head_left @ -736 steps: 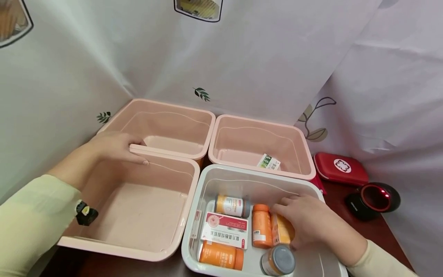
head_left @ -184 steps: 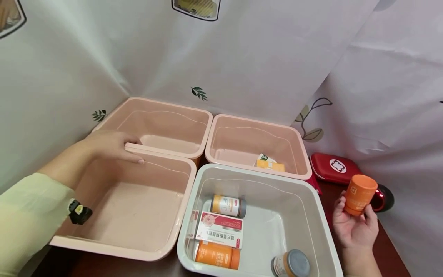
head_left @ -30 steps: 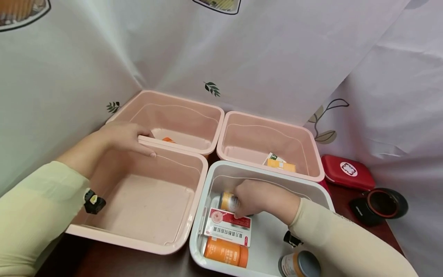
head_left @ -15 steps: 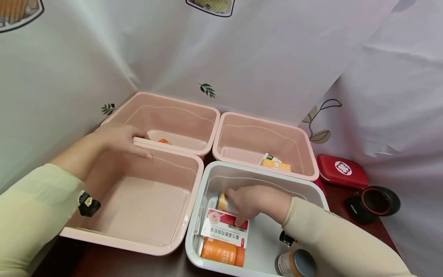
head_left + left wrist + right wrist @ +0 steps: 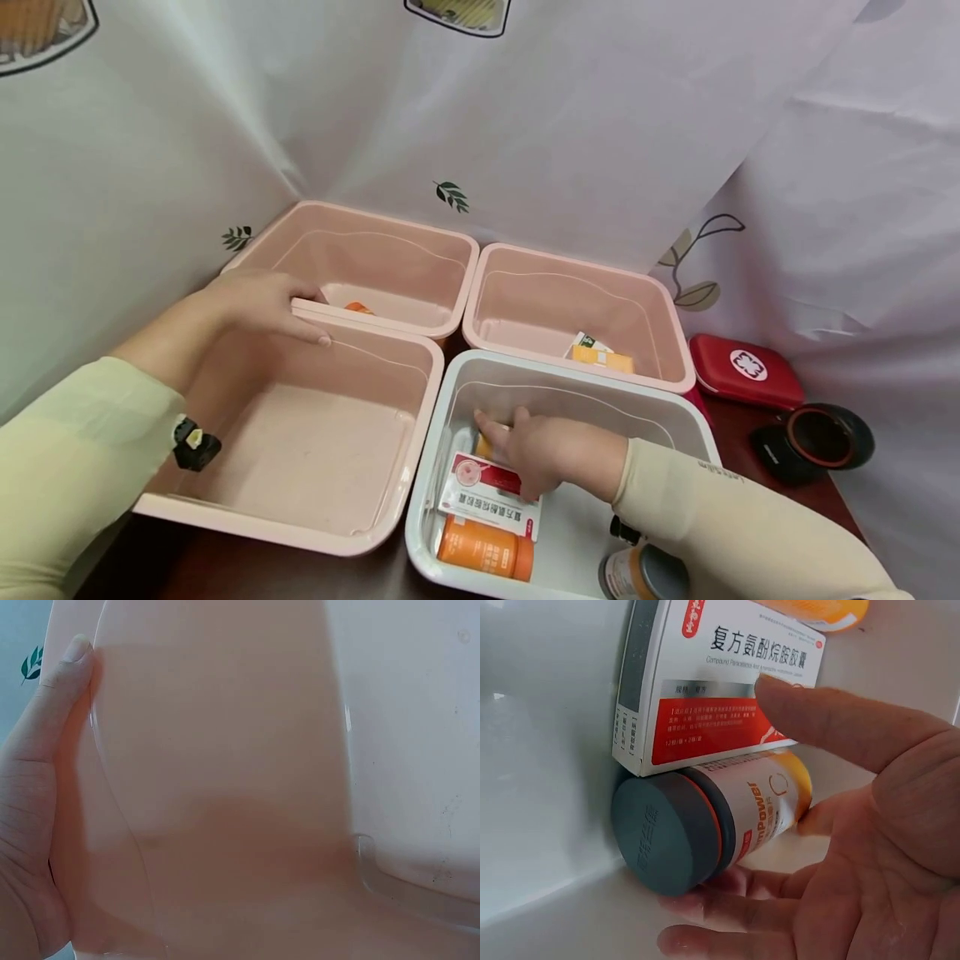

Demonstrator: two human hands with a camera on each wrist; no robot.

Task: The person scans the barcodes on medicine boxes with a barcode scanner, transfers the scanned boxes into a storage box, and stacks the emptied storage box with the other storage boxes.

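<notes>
In the head view my right hand (image 5: 543, 454) reaches into the light grey bin (image 5: 562, 372), over a lying bottle. The right wrist view shows this bottle (image 5: 742, 814), white and yellow with a dark grey lid; my fingers lie along its side, and my thumb reaches over the white and red medicine box (image 5: 720, 682) against it. An orange bottle (image 5: 486, 547) lies nearer in the same bin. A grey-lidded jar (image 5: 645, 573) stands partly hidden by my sleeve. My left hand (image 5: 258, 304) grips the adjoining rims of two pink bins, thumb inside the front one (image 5: 307, 458).
The back left pink bin (image 5: 382, 258) shows a bit of something orange (image 5: 360, 307) over its rim. A yellow box (image 5: 602, 359) and a white-green one lie in the back right pink bin (image 5: 562, 292). A red case (image 5: 742, 371) and a black device (image 5: 817, 437) sit at right.
Since the older frames, the yellow box has moved into the back right bin; one orange bottle has left the grey bin. Lately my right fingers have spread over the grey-lidded bottle.
</notes>
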